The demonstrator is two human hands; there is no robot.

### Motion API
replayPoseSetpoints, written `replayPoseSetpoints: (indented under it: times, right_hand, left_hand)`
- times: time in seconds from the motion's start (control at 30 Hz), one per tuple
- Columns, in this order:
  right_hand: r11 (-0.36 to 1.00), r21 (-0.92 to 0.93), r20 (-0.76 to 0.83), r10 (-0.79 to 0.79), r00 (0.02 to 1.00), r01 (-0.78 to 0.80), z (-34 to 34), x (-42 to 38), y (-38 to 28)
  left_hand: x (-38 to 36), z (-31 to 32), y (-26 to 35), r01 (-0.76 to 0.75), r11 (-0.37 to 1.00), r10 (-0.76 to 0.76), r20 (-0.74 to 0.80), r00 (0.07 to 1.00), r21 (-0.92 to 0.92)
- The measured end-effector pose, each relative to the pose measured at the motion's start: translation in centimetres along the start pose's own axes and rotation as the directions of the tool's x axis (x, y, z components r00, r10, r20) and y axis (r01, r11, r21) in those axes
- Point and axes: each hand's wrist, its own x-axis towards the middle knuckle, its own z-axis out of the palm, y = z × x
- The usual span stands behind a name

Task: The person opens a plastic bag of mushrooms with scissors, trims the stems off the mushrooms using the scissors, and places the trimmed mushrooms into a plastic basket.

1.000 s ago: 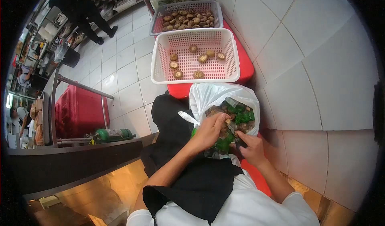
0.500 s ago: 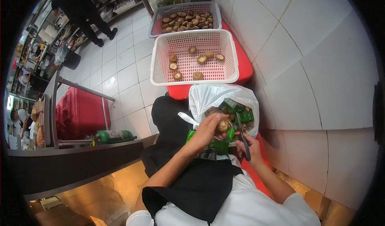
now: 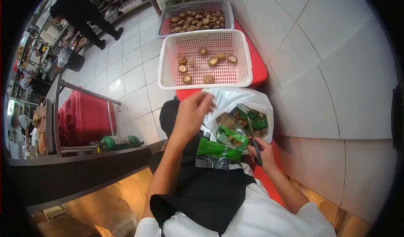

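My left hand is raised over the left edge of the white plastic bag, below the white basket. It is slightly blurred, with its fingers loosely bent apart and no item in them. My right hand grips the dark scissors, whose blades point up over the bag's opening. Green-and-clear packaging and brown pieces lie in and around the bag. Several mushrooms are spread in the white basket; a blurred one shows near its left side.
Behind the white basket, a grey basket holds many mushrooms. Both stand on a red surface beside the tiled wall. To the left are a red bin, a green cylinder and, farther off, a standing person.
My left hand has moved up and left from the bag and let go of the mushroom it held. A blurred mushroom now appears at the white basket. The right hand keeps the scissors in nearly the same place.
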Motion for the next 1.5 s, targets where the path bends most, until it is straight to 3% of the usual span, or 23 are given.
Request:
replayPoseSetpoints:
  times: [0.03, 0.1, 0.13, 0.17, 0.23, 0.33, 0.53, 0.63, 0.73, 0.87, 0.97, 1.07, 1.17, 1.27, 1.37, 1.5]
  right_hand:
    - [1.0, -0.004, -0.005, 0.003, 1.0, -0.003, 0.0, 0.2, 0.0]
    - [1.0, 0.009, 0.003, -0.017, 1.0, 0.017, -0.1, 0.5, -0.1]
    - [0.999, 0.013, 0.008, -0.029, 1.0, 0.029, -0.2, 0.6, -0.2]
    - [0.999, 0.013, 0.016, -0.036, 0.999, 0.036, -0.3, 0.7, -0.4]
    - [0.998, 0.016, 0.035, -0.058, 0.998, 0.057, -0.2, 0.8, -1.1]
    - [0.995, -0.007, 0.015, -0.096, 0.995, 0.096, -0.1, 1.1, -1.2]
    - [0.995, -0.026, 0.002, -0.099, 0.995, 0.099, 0.4, 0.8, -1.0]
    - [0.996, -0.042, -0.034, -0.078, 0.996, 0.076, 0.5, 0.8, 0.1]
    - [0.995, -0.063, -0.146, -0.083, 0.986, 0.074, 1.1, 1.6, 1.8]
    - [0.982, -0.073, -0.262, -0.188, 0.947, 0.174, 1.9, 2.7, 3.8]
    - [0.946, -0.279, -0.286, -0.247, 0.926, 0.166, 2.5, 1.9, 1.7]
    - [0.918, -0.388, -0.292, -0.201, 0.935, 0.076, 1.8, 2.5, 2.0]
    - [0.935, -0.332, -0.266, -0.222, 0.938, 0.127, 2.3, 2.5, 1.9]
    - [0.966, -0.115, -0.269, -0.255, 0.929, 0.232, 3.1, 2.4, 2.2]
    - [0.98, 0.096, -0.276, -0.141, 0.951, 0.173, 3.1, 2.2, 2.4]
    - [0.983, 0.069, -0.219, -0.151, 0.964, 0.169, 1.5, 3.2, 3.6]
  left_hand:
    - [-1.2, 0.1, 0.1, 0.009, 0.999, -0.004, 0.134, 0.991, -0.032]
    - [-3.7, 0.4, 1.7, -0.038, 0.986, -0.036, 0.434, 0.9, 0.161]
    - [-4.6, 1.0, 1.5, -0.063, 0.987, -0.023, 0.517, 0.856, 0.147]
    - [-5.1, 1.7, 1.1, -0.275, 0.929, 0.093, 0.564, 0.82, 0.246]
    - [-5.7, 3.5, -0.7, -0.471, 0.815, 0.267, 0.501, 0.823, 0.338]
    - [-5.2, 6.1, -3.7, -0.598, 0.694, 0.44, 0.421, 0.793, 0.401]
    - [-4.8, 9.1, -6.8, -0.582, 0.511, 0.334, 0.477, 0.813, 0.633]
    - [-4.6, 9.9, -7.7, -0.641, 0.354, 0.306, 0.564, 0.767, 0.681]
    - [-4.3, 10.5, -9.4, -0.681, 0.31, 0.388, 0.566, 0.727, 0.663]
    - [-4.3, 11.5, -9.9, -0.661, 0.319, 0.355, 0.562, 0.748, 0.679]
    - [-4.5, 12.0, -8.9, -0.633, 0.348, 0.339, 0.537, 0.772, 0.691]
    - [-4.4, 12.0, -8.7, -0.612, 0.382, 0.377, 0.488, 0.787, 0.693]
    - [-4.4, 11.8, -9.2, -0.622, 0.397, 0.391, 0.488, 0.78, 0.675]
    - [-4.6, 11.6, -9.2, -0.629, 0.376, 0.403, 0.491, 0.772, 0.681]
    - [-4.6, 11.9, -9.4, -0.627, 0.327, 0.383, 0.508, 0.772, 0.707]
    - [-4.4, 12.6, -9.8, -0.609, 0.322, 0.355, 0.503, 0.788, 0.725]
